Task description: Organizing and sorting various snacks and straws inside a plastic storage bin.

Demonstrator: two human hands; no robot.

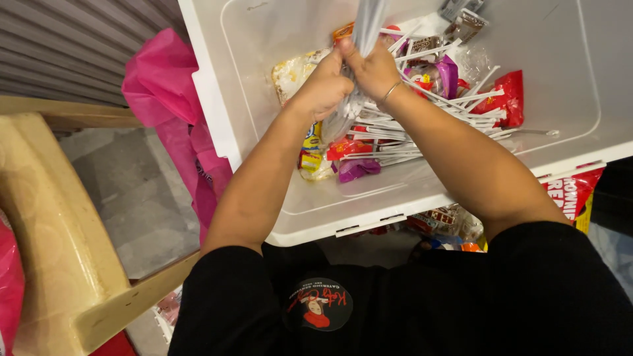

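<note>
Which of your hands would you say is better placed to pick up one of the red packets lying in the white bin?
Probably the right hand: it sits nearer the red packets in the white bin. The left hand is farther away; both grip the clear bag.

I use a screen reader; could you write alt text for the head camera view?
Both hands, left hand and right hand, grip a clear plastic bag over a white plastic bin holding wrapped candies and white-stick lollipops. A pink bag lies beside the bin.
</note>
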